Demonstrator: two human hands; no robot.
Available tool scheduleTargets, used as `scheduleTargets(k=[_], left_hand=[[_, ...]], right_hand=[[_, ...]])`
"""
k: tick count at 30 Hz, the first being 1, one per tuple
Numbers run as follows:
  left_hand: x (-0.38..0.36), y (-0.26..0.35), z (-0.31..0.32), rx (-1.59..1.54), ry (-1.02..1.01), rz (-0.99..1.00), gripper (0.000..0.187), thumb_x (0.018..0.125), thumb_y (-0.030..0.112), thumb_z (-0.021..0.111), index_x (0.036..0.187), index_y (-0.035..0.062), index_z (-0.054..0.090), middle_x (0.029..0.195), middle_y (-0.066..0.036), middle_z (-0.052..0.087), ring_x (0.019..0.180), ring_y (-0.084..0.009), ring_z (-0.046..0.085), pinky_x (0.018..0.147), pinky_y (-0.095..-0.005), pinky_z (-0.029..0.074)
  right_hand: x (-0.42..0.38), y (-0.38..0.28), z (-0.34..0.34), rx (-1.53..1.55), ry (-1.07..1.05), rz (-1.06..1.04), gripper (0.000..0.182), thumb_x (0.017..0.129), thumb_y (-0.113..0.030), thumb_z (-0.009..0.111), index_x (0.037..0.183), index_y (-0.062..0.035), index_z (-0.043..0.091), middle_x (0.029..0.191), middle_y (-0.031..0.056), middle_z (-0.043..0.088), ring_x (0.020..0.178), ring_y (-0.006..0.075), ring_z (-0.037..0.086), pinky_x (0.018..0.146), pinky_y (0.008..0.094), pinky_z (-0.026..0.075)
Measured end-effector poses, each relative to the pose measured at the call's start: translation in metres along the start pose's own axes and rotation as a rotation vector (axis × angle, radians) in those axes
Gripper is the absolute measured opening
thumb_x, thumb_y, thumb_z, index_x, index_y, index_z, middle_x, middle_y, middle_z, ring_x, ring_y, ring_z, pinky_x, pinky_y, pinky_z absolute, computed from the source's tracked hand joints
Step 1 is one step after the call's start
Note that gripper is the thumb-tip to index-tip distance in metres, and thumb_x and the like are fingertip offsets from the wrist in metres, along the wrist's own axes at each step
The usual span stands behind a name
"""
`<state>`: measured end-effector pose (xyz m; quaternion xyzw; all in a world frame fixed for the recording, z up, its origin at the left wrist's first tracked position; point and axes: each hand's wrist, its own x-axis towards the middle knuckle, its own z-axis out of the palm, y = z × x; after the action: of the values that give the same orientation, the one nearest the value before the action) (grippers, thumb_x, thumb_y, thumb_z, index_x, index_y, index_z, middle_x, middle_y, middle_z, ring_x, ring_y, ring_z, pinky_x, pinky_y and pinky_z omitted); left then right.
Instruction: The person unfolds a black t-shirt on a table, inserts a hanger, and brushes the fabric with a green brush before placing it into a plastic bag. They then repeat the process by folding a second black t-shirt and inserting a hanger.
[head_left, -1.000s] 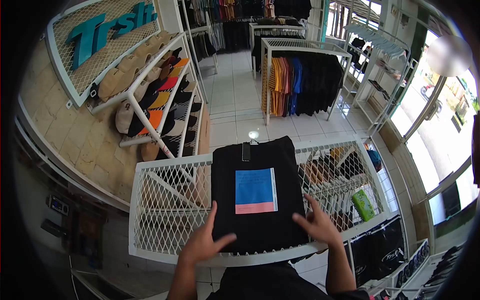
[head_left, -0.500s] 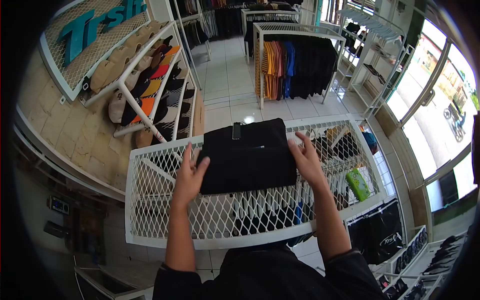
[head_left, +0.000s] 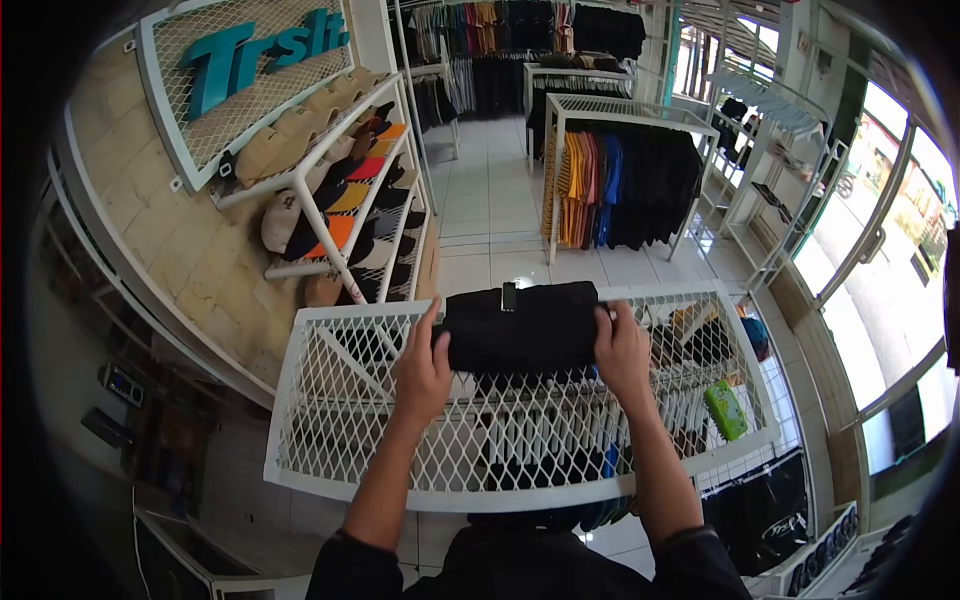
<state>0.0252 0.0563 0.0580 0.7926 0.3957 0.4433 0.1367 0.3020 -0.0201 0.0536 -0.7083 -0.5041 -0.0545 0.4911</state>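
Observation:
A black folded garment [head_left: 525,335] lies at the far side of the white mesh rack top [head_left: 400,485], with a small dark tag [head_left: 509,297] at its upper edge. My left hand [head_left: 425,365] is at the garment's left edge, thumb and fingers apart around it. At the right edge, my right hand [head_left: 622,345] has its fingers curled against the cloth, thumb on the near side. Clothes on hangers show through the mesh below.
A green packet [head_left: 726,410] lies on the mesh at the right. Caps fill a white shelf [head_left: 310,215] at the left. Beyond the rack stands another rack of shirts [head_left: 630,185]. Glass doors are at the right.
The garment now looks narrower from front to back, its near edge farther from me. My right hand's fingers have closed in on its edge. The whole view has shifted.

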Motion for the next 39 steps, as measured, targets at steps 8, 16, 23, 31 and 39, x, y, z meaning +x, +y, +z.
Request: scheduleTargets(k=[8, 16, 23, 31, 39], left_hand=[[-0.046, 0.063, -0.042, 0.137, 0.300, 0.111, 0.042, 0.107, 0.006, 0.049, 0.149, 0.0026, 0.050, 0.106, -0.017, 0.063, 0.087, -0.0300, 0.065, 0.074, -0.0446, 0.051], [-0.154, 0.057, -0.038, -0.275, -0.115, -0.367, 0.058, 0.104, 0.026, 0.062, 0.152, -0.0007, 0.043, 0.144, -0.030, 0.056, 0.130, -0.0422, 0.060, 0.111, -0.0433, 0.045], [-0.169, 0.087, -0.058, -0.209, -0.117, -0.195, 0.053, 0.104, 0.021, 0.060, 0.152, 0.0037, 0.046, 0.133, -0.032, 0.062, 0.122, -0.0426, 0.064, 0.106, -0.0465, 0.048], [-0.213, 0.087, -0.051, -0.282, -0.154, -0.447, 0.061, 0.100, 0.030, 0.069, 0.152, 0.0048, 0.048, 0.077, -0.005, 0.046, 0.065, -0.0121, 0.038, 0.058, -0.0298, 0.036], [-0.260, 0.086, -0.055, -0.258, -0.194, -0.464, 0.057, 0.096, 0.010, 0.070, 0.150, 0.0090, 0.050, 0.080, -0.005, 0.045, 0.063, -0.0144, 0.040, 0.059, -0.0313, 0.041]], right_hand=[[-0.044, -0.059, -0.075, 0.043, 0.039, 0.092, 0.022, 0.104, -0.023, 0.059, 0.104, -0.0021, 0.062, 0.069, 0.0216, 0.065, 0.065, 0.0430, 0.066, 0.060, 0.0494, 0.047], [-0.145, -0.008, -0.091, 0.080, -0.232, 0.288, 0.041, 0.099, -0.028, 0.069, 0.130, -0.0033, 0.061, 0.070, 0.0136, 0.064, 0.060, 0.0262, 0.061, 0.058, 0.0399, 0.046], [-0.169, -0.024, -0.112, 0.251, -0.164, 0.170, 0.046, 0.098, -0.018, 0.068, 0.141, -0.0059, 0.056, 0.065, 0.0036, 0.052, 0.056, 0.0125, 0.047, 0.054, 0.0317, 0.037], [-0.220, -0.015, -0.124, 0.251, -0.252, 0.398, 0.068, 0.096, -0.024, 0.072, 0.153, -0.0045, 0.039, 0.067, 0.0081, 0.053, 0.061, 0.0196, 0.053, 0.062, 0.0363, 0.046], [-0.270, 0.010, -0.117, 0.459, -0.279, 0.387, 0.069, 0.093, -0.001, 0.056, 0.156, -0.0028, 0.027, 0.104, 0.0149, 0.075, 0.095, 0.0135, 0.070, 0.083, 0.0257, 0.054]])
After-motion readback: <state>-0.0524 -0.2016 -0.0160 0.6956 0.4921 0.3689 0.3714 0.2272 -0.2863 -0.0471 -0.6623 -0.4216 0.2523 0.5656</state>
